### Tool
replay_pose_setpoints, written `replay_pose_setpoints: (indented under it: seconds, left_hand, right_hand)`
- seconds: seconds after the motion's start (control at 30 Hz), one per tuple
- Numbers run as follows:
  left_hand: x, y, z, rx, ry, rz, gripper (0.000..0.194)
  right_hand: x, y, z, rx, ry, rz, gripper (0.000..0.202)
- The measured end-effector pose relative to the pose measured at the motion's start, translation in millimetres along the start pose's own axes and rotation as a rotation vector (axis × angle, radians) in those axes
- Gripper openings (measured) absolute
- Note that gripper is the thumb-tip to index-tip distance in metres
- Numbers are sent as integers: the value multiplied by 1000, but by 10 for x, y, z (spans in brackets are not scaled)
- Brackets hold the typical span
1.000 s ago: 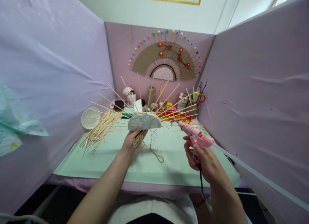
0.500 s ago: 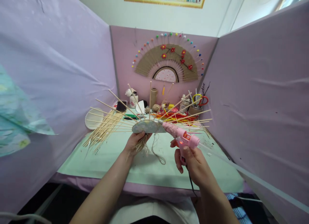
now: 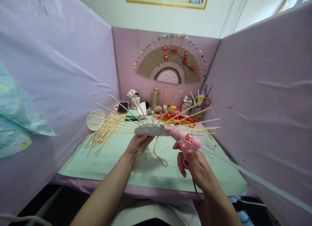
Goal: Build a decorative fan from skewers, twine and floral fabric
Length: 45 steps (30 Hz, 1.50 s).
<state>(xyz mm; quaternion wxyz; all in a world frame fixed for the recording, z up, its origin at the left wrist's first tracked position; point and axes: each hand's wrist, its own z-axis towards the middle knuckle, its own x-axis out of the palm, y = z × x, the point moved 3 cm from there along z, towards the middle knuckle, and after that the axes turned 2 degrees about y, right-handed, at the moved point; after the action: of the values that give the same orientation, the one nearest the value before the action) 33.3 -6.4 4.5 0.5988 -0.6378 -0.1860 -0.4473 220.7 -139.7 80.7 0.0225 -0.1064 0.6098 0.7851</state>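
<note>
My left hand [image 3: 136, 144] is closed on the lower edge of a fan frame [image 3: 146, 130], a pale half-round base with thin wooden sticks spreading out from its far edge. Below that hand hangs a frayed twine tassel [image 3: 144, 148], and a loose loop of twine [image 3: 161, 160] trails to its right. In my right hand [image 3: 195, 161] is a pink hot glue gun [image 3: 182, 136] with a small light glowing on it. Its nozzle is at the top edge of the base, right of the middle; whether it touches cannot be told.
Loose wooden sticks [image 3: 106, 131] lie at the left beside a round pale disc [image 3: 95, 119]. Red and yellow pipe cleaners [image 3: 180, 117], jars and a scissors pot [image 3: 197, 112] line the back. A finished fan [image 3: 168, 62] hangs on the pink panel. Lilac cloth walls stand both sides.
The fan frame has tipped, so its sticks point somewhat differently and its base sits slightly lower. The glue gun has dropped a little with it, staying at the top edge.
</note>
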Motion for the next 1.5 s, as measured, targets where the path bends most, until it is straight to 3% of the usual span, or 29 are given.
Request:
replay_pose_setpoints:
  seconds: [0.6,1.5]
  left_hand:
    - [-2,13,14,2,46,13,39]
    - [-2,25,-1,5,2,27,38]
  right_hand:
    - [20,-38,-19,13,45,-5,64]
    - [17,-44,-21,-1,38,13,58]
